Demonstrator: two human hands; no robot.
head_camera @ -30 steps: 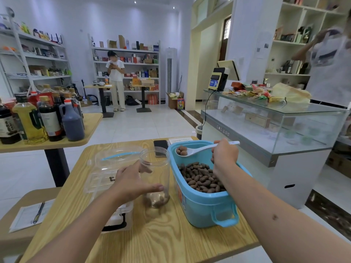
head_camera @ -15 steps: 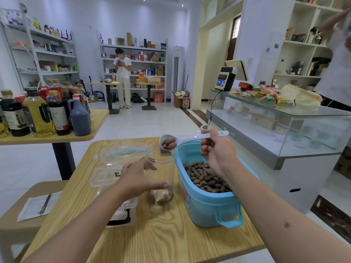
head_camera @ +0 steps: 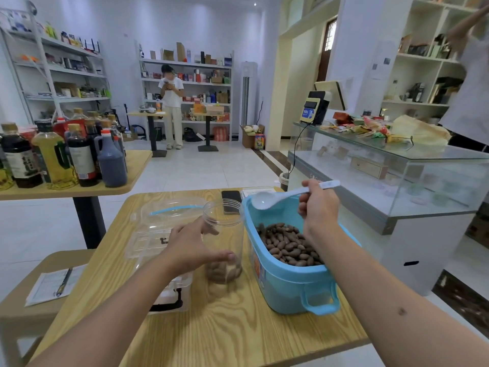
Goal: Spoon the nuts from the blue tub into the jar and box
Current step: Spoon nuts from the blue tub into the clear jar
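Nuts [head_camera: 287, 243] filled the blue tub [head_camera: 288, 284] at lower centre-right of the head view, directly below the right hand [head_camera: 318, 209], which pinched a white spoon [head_camera: 280, 198] with an empty bowl pointing left toward the jar [head_camera: 225, 239]. The left hand [head_camera: 190, 247] curled around that jar, just left of the tub; a few nuts lay inside. The clear box [head_camera: 158, 234] stood further left, behind the left hand. I counted one tub, one jar, one box, one spoon.
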